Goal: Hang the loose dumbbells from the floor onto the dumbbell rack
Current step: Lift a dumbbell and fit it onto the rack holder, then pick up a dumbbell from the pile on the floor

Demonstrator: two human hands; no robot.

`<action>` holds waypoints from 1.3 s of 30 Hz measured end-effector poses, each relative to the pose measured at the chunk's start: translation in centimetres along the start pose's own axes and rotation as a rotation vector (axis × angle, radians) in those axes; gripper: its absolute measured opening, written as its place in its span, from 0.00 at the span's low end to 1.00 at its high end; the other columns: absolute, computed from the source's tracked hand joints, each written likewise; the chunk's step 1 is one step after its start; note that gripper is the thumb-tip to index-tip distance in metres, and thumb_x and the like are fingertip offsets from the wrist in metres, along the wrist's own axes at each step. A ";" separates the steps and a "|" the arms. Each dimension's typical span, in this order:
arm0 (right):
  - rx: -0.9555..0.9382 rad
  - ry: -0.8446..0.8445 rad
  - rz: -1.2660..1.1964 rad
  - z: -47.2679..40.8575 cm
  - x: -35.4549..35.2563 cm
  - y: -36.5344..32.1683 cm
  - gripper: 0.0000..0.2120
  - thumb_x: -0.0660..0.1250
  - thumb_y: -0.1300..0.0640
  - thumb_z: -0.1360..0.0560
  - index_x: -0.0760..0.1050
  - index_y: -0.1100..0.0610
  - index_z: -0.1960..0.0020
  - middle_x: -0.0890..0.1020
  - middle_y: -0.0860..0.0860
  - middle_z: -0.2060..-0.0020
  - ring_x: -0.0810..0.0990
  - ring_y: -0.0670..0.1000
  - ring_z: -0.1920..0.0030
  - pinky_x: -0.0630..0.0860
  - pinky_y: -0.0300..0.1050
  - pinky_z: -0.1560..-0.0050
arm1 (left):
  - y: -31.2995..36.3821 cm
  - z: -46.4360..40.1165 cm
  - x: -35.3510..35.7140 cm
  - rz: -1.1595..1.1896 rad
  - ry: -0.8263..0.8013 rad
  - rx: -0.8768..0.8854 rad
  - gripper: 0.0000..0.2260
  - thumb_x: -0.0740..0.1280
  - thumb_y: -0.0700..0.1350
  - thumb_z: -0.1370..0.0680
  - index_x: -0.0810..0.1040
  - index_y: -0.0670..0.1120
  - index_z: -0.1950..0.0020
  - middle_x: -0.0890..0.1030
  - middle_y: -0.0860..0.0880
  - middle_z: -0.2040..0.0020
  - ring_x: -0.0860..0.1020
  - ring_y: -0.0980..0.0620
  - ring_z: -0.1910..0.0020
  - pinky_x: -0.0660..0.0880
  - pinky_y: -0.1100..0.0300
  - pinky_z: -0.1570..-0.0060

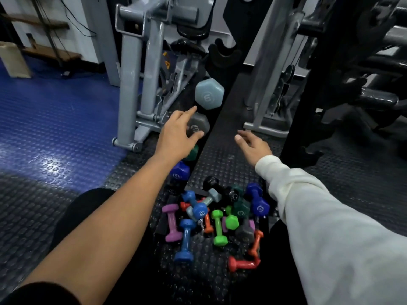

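Note:
A black upright dumbbell rack stands in front of me. On it hang a pale blue dumbbell, a grey dumbbell, a dark green one and a dark blue one. My left hand reaches over the grey dumbbell with fingers spread and thumb against its end, holding nothing. My right hand hovers open right of the rack. Several loose dumbbells lie piled on the floor below: purple, blue, green, orange-red, dark blue.
A grey machine frame stands left of the rack, and another grey frame to its right. Black gym equipment fills the far right. Blue studded flooring lies at left, black studded matting elsewhere. My knee is at lower left.

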State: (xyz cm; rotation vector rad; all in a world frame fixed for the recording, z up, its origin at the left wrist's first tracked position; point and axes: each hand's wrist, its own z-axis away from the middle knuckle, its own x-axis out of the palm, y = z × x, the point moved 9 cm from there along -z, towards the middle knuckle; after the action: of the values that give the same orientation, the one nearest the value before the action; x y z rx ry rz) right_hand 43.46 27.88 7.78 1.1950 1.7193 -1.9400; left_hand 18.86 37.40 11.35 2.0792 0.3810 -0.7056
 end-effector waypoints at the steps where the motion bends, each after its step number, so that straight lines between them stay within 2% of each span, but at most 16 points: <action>1: 0.006 -0.011 -0.005 0.5 0.4 0.2 0.24 0.60 0.38 0.19 0.72 0.47 0.27 0.81 0.49 0.37 0.78 0.51 0.35 0.71 0.44 0.35 | 0.1 0.5 0.1 -0.001 -0.008 0.013 0.33 0.77 0.54 0.24 0.68 0.58 0.21 0.73 0.58 0.40 0.78 0.58 0.50 0.82 0.52 0.45; 6: 0.018 -0.044 -0.012 2.3 2.8 1.6 0.24 0.64 0.40 0.20 0.72 0.48 0.27 0.82 0.48 0.40 0.79 0.49 0.39 0.69 0.38 0.41 | 0.3 3.1 1.7 -0.027 -0.086 0.063 0.29 0.76 0.55 0.24 0.74 0.55 0.24 0.77 0.55 0.43 0.80 0.56 0.53 0.82 0.52 0.46; 8: 0.039 -0.068 -0.017 2.8 4.0 2.5 0.24 0.65 0.40 0.21 0.72 0.48 0.28 0.82 0.47 0.40 0.79 0.47 0.41 0.69 0.38 0.42 | 0.2 3.8 2.5 -0.029 -0.149 0.044 0.24 0.76 0.55 0.24 0.78 0.54 0.28 0.79 0.55 0.46 0.81 0.56 0.54 0.82 0.53 0.47; 10: 0.054 -0.088 -0.015 3.2 5.2 3.6 0.24 0.66 0.40 0.21 0.73 0.48 0.28 0.83 0.47 0.41 0.80 0.48 0.41 0.71 0.39 0.41 | -0.1 4.5 4.1 -0.042 -0.299 0.005 0.16 0.76 0.54 0.23 0.82 0.53 0.37 0.82 0.56 0.52 0.82 0.56 0.56 0.82 0.54 0.47; 12: 0.072 -0.125 0.034 3.5 6.4 4.9 0.24 0.67 0.40 0.22 0.73 0.48 0.29 0.83 0.48 0.42 0.81 0.50 0.41 0.72 0.41 0.39 | -0.5 5.8 6.6 -0.073 -0.530 -0.031 0.13 0.76 0.55 0.23 0.84 0.52 0.41 0.83 0.57 0.55 0.83 0.56 0.55 0.81 0.56 0.48; 15: 0.108 -0.213 0.157 3.9 8.2 7.1 0.26 0.67 0.40 0.22 0.73 0.50 0.28 0.82 0.51 0.38 0.80 0.53 0.38 0.72 0.43 0.37 | -1.7 8.5 10.1 -0.151 -0.808 -0.062 0.17 0.77 0.56 0.24 0.83 0.52 0.37 0.84 0.57 0.51 0.82 0.56 0.51 0.79 0.59 0.46; 18: 0.145 -0.272 0.250 4.1 9.5 9.2 0.28 0.67 0.40 0.22 0.72 0.53 0.27 0.80 0.54 0.34 0.78 0.57 0.34 0.72 0.46 0.34 | -3.4 10.4 12.6 -0.232 -0.959 -0.109 0.22 0.76 0.55 0.23 0.80 0.51 0.31 0.83 0.53 0.43 0.80 0.53 0.44 0.76 0.58 0.42; 23: 0.178 -0.368 0.365 4.3 11.3 11.8 0.29 0.67 0.40 0.23 0.71 0.53 0.27 0.77 0.55 0.32 0.76 0.58 0.32 0.71 0.45 0.35 | -5.3 11.4 14.8 -0.313 -1.027 -0.144 0.27 0.76 0.56 0.23 0.76 0.51 0.26 0.79 0.49 0.33 0.78 0.48 0.37 0.75 0.54 0.36; 26: 0.204 -0.431 0.374 4.7 11.7 13.0 0.29 0.68 0.40 0.23 0.71 0.51 0.26 0.77 0.55 0.32 0.76 0.58 0.33 0.72 0.45 0.36 | -6.3 11.7 16.2 -0.325 -1.049 -0.167 0.30 0.76 0.54 0.23 0.73 0.50 0.23 0.77 0.47 0.28 0.76 0.46 0.32 0.73 0.55 0.34; 32: 0.296 -0.564 0.406 5.9 12.2 16.6 0.31 0.72 0.41 0.26 0.69 0.48 0.25 0.77 0.54 0.32 0.76 0.58 0.33 0.72 0.45 0.34 | -8.4 12.5 19.8 -0.390 -1.140 -0.210 0.33 0.77 0.53 0.24 0.70 0.49 0.21 0.75 0.46 0.26 0.76 0.45 0.31 0.73 0.51 0.31; 39: 0.415 -0.628 0.442 6.7 13.3 21.2 0.36 0.73 0.41 0.26 0.65 0.49 0.23 0.75 0.55 0.29 0.73 0.57 0.30 0.70 0.45 0.31 | -11.0 12.9 23.0 -0.407 -1.160 -0.287 0.35 0.77 0.55 0.25 0.70 0.49 0.21 0.73 0.45 0.25 0.75 0.43 0.29 0.73 0.51 0.31</action>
State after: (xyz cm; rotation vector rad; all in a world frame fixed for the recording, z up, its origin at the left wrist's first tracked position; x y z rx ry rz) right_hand 47.28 20.47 -16.77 0.8392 0.6996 -2.1151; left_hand 27.13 33.09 -15.68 1.0501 0.1993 -1.8080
